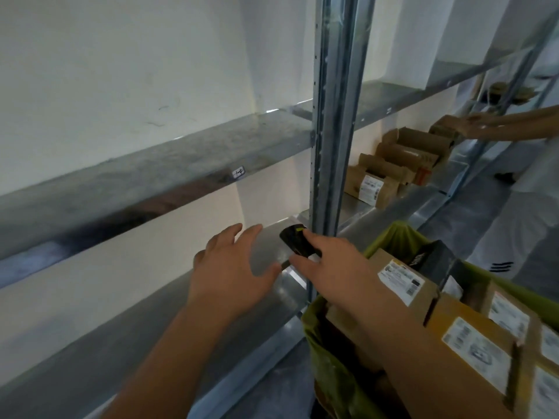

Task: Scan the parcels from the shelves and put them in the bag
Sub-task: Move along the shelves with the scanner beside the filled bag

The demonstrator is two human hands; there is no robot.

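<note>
Left hand (233,267) spread, empty — right hand (329,261) grips the black scanner (295,237).

Readable words: none; every print is too blurred or too small to read.
Shelf sticker (238,172): a small white tag with a dark scribble, on the shelf edge up above the left hand (231,269).
Bag parcel labels (400,281): white stickers with tiny blurred print and bar codes, just to the right of the right hand (329,261).
Shelf parcel label (369,189): white sticker, blurred, on a brown parcel far past the right hand.
Black box (432,255): light marks, not readable.
</note>
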